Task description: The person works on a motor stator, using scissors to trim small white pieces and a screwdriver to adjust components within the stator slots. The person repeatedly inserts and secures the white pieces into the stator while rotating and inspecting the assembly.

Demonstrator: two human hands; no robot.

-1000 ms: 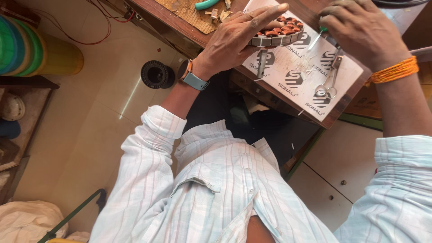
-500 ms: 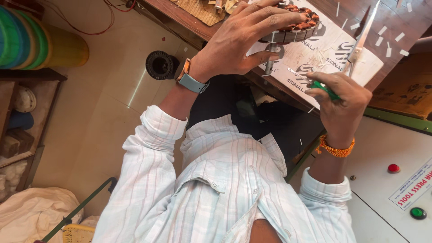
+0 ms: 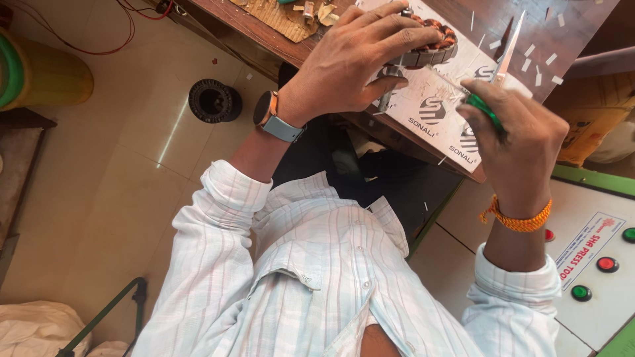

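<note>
Head view: two hands, left hand [image 3: 350,63] on one stator [image 3: 430,43], right hand [image 3: 512,135] perhaps on scissors [image 3: 504,63].

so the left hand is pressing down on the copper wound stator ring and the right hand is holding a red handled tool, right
Not quite: the handle is green, not red. In the head view the left hand does press on the copper-wound stator ring, while the right hand grips a green-handled tool with its metal blade pointing up over the white printed sheet.

The stator [image 3: 430,46] shows glossy copper windings in dull grey metal. The scissors [image 3: 506,56] have shiny steel blades, green plastic handles. The workbench [image 3: 264,26] is worn matt wood.
</note>
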